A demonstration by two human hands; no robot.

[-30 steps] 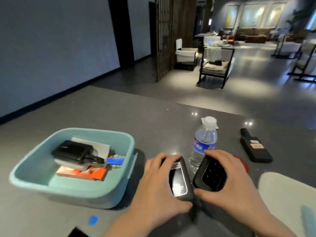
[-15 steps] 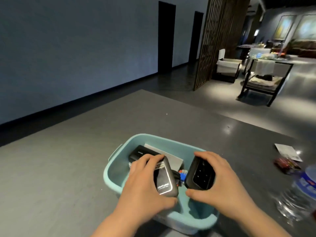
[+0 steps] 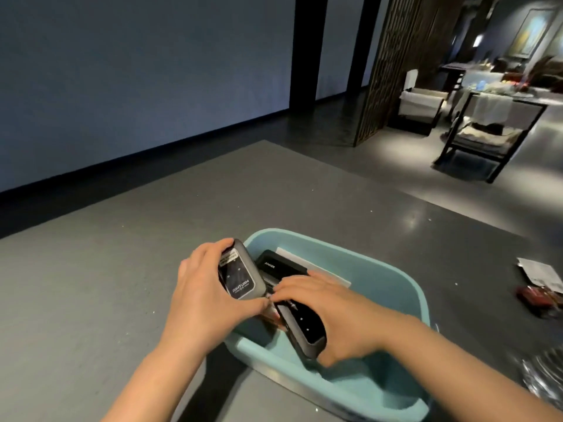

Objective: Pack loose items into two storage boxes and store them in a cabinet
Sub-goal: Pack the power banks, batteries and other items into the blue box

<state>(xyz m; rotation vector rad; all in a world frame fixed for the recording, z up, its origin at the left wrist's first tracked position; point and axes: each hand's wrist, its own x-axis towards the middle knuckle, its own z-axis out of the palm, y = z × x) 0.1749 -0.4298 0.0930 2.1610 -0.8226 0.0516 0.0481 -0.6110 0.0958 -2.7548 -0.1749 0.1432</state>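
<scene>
left hand (image 3: 201, 296) grip pinches grey power bank (image 3: 239, 274) endwise over the bin (image 3: 405, 287) rim; right hand (image 3: 332, 312) grip clamps black power bank (image 3: 304, 327), lowering it inside, likely to fit beside what's already packed.

Dark-framed chair (image 3: 484, 141) and wooden lattice screen (image 3: 393, 65) stand beyond.

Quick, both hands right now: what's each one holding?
Left hand: grips the grey power bank at the teal box rim.
Right hand: grips the black device inside the box.
</scene>
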